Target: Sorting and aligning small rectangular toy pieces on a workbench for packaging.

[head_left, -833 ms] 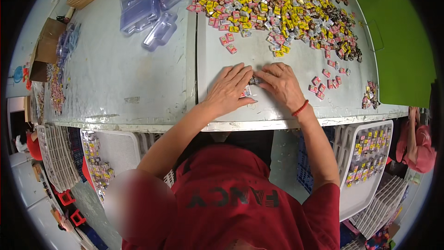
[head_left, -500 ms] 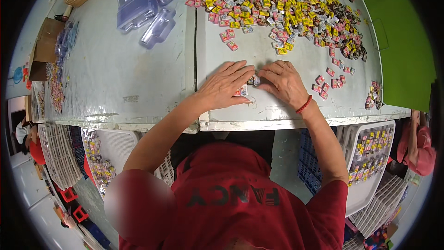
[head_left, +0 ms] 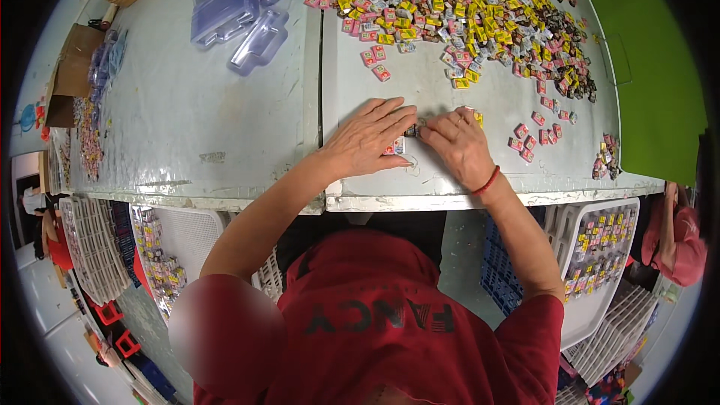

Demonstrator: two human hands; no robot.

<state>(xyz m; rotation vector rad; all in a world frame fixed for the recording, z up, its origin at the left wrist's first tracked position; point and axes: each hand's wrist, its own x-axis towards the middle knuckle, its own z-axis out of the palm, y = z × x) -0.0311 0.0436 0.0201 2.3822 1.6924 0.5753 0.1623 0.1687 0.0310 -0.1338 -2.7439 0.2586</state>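
Note:
My left hand (head_left: 373,136) lies nearly flat on the table with its fingers stretched out, partly covering a few small pink-and-white boxes (head_left: 398,145). Beside its fingertips, between my two hands, a small dark box (head_left: 410,131) shows. My right hand (head_left: 459,148) is closed, thumb and fingers drawn together close to that box; what they hold is hidden. Just past the right hand's knuckles a small yellow-and-white box (head_left: 477,115) peeks out; whether the hand touches it I cannot tell.
A big heap of small pink, yellow, white and dark boxes (head_left: 465,11) covers the far right of the table (head_left: 255,127). Loose pink boxes (head_left: 529,140) lie right of my hands. Clear plastic trays (head_left: 225,11) rest at far left. A white tray (head_left: 571,322) with boxes stands below the right edge.
My right hand has shifted slightly left and its fingers have curled in. The yellow-and-white box now shows past its knuckles. My left hand stays nearly in place.

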